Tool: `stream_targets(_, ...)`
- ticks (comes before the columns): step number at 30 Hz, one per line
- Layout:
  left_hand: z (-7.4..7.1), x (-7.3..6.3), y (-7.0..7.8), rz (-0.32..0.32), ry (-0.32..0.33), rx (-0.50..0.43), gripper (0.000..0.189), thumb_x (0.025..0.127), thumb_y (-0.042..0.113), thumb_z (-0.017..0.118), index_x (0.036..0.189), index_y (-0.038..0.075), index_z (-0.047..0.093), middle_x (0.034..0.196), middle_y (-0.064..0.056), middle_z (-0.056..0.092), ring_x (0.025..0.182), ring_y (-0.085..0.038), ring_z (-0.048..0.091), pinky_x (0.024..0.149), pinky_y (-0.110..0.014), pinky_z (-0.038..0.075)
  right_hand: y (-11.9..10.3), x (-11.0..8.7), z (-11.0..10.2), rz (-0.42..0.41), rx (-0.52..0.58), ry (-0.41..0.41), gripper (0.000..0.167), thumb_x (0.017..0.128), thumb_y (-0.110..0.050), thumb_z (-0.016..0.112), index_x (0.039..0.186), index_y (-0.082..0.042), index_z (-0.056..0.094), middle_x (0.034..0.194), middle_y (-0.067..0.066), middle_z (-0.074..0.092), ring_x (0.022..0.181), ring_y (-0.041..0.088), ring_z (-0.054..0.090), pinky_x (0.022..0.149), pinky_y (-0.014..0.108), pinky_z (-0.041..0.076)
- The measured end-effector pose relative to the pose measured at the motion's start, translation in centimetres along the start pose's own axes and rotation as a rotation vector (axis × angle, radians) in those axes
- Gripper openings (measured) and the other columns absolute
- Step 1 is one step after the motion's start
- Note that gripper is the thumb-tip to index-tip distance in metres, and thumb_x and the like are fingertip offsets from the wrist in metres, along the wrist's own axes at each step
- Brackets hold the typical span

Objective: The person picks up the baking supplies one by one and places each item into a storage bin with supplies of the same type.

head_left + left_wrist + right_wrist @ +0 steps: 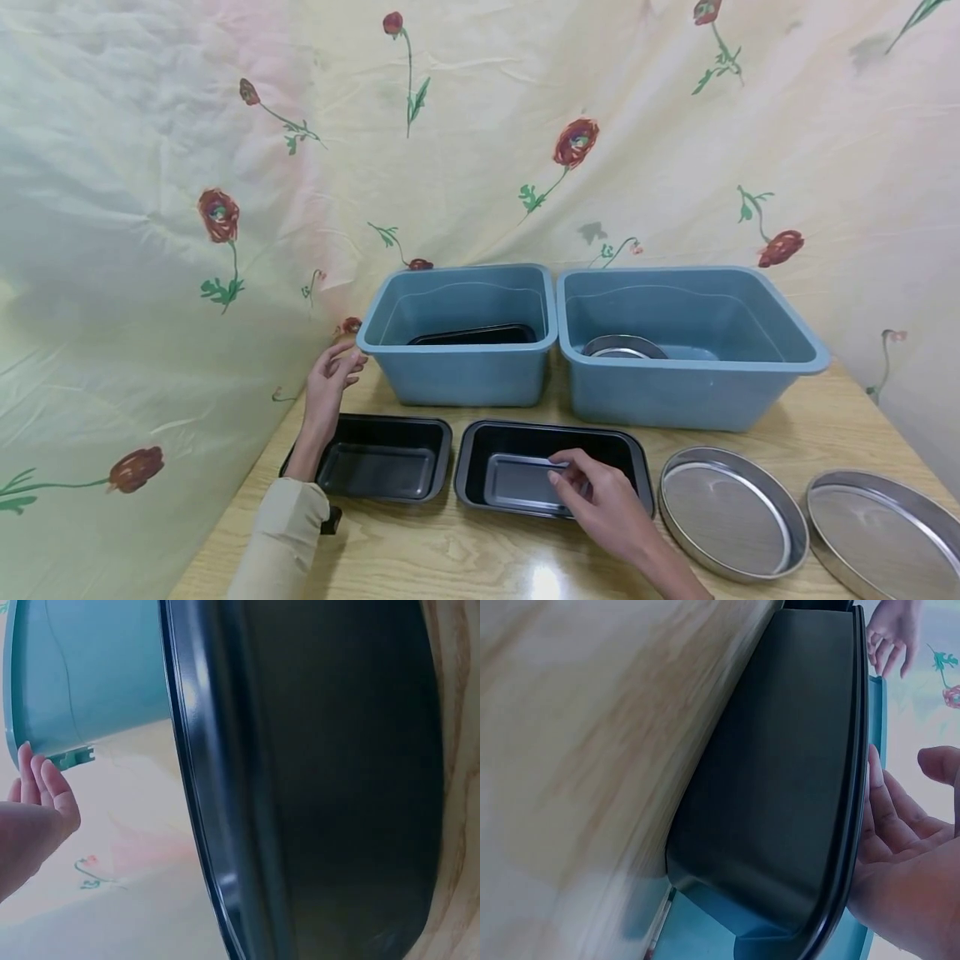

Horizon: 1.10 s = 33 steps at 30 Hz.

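My left hand (330,387), holding nothing, is raised beside the front left corner of the left blue bin (457,375), its fingers loosely bent by the rim. Below that forearm sits a black loaf pan (382,471), its left part hidden by the wrist. Over a second black loaf pan (517,483), my right hand (603,504) hovers with thumb and fingers apart and nothing between them. In the right wrist view, that hand (907,855) shows just beyond the rim of a dark pan (780,765). A dark pan (337,787) also fills much of the left wrist view.
A black pan (480,335) lies inside the left bin. The right blue bin (675,396) holds a round metal pan (624,347). Two round metal pans (731,517) (885,533) lie at the right of the wooden table (420,558). Flowered cloth (480,192) hangs behind.
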<state>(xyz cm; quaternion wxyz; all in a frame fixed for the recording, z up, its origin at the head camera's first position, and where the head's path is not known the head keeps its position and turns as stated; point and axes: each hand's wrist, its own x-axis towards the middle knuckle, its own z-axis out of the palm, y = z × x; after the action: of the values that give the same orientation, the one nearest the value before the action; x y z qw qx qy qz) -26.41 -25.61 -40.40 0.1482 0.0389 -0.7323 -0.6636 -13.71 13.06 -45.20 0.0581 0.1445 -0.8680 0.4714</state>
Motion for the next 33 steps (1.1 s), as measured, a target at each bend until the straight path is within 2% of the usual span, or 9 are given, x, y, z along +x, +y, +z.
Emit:
stream_targets(4, 0.1, 0.3, 0.1, -0.006, 0.002, -0.001, 0.048, 0.106, 0.029, 0.063, 0.143, -0.001, 0.053, 0.096, 0.010, 0.072, 0.093, -0.006, 0.065, 0.091, -0.032, 0.052, 0.0, 0.1, 0.1, -0.008, -0.007, -0.006, 0.013, 0.101, -0.015, 0.069, 0.114, -0.010, 0.070, 0.079, -0.011, 0.060, 0.066, 0.005, 0.054, 0.059, 0.024, 0.049)
stream_targets(11, 0.2, 1.0, -0.1, -0.014, 0.016, -0.007, 0.048, 0.105, 0.028, 0.065, 0.141, -0.001, 0.054, 0.094, 0.010, 0.072, 0.090, -0.006, 0.066, 0.085, -0.025, 0.053, -0.1, 0.1, 0.2, -0.007, -0.011, -0.007, 0.013, 0.102, -0.015, 0.069, 0.114, -0.010, 0.070, 0.079, -0.011, 0.060, 0.066, 0.005, 0.054, 0.060, 0.024, 0.049)
stream_targets(16, 0.3, 1.4, -0.3, -0.029, 0.029, 0.003, 0.047, 0.104, 0.028, 0.066, 0.140, 0.000, 0.055, 0.094, 0.009, 0.072, 0.090, -0.006, 0.066, 0.087, -0.027, 0.053, -0.2, 0.1, 0.2, -0.005, -0.016, -0.014, 0.012, 0.102, -0.015, 0.068, 0.113, -0.010, 0.070, 0.079, -0.010, 0.060, 0.066, 0.005, 0.054, 0.059, 0.024, 0.049)
stream_targets(19, 0.3, 1.6, -0.3, -0.032, 0.029, 0.002, 0.047, 0.104, 0.028, 0.067, 0.140, 0.000, 0.056, 0.093, 0.008, 0.072, 0.089, -0.006, 0.066, 0.085, -0.024, 0.053, -0.2, 0.1, 0.3, 0.000, -0.023, -0.019, 0.012, 0.102, -0.014, 0.068, 0.113, -0.010, 0.070, 0.080, -0.010, 0.061, 0.067, 0.005, 0.054, 0.060, 0.024, 0.049)
stream_targets(27, 0.5, 1.9, 0.4, -0.051, 0.014, -0.045, 0.048, 0.103, 0.024, 0.068, 0.141, -0.003, 0.055, 0.087, 0.011, 0.071, 0.082, -0.003, 0.067, 0.080, -0.019, 0.053, -0.2, 0.3, 0.7, -0.013, -0.040, -0.023, 0.012, 0.101, -0.013, 0.069, 0.112, -0.010, 0.070, 0.079, -0.011, 0.061, 0.066, 0.004, 0.054, 0.060, 0.024, 0.049)
stream_targets(33, 0.6, 2.1, 0.4, -0.063, 0.012, -0.090, 0.046, 0.103, 0.018, 0.068, 0.140, -0.006, 0.055, 0.082, 0.011, 0.070, 0.079, -0.003, 0.067, 0.078, -0.018, 0.053, -0.1, 0.4, 0.9, -0.050, -0.022, -0.028, 0.013, 0.102, -0.015, 0.068, 0.113, -0.009, 0.070, 0.079, -0.011, 0.062, 0.066, 0.004, 0.054, 0.059, 0.024, 0.049)
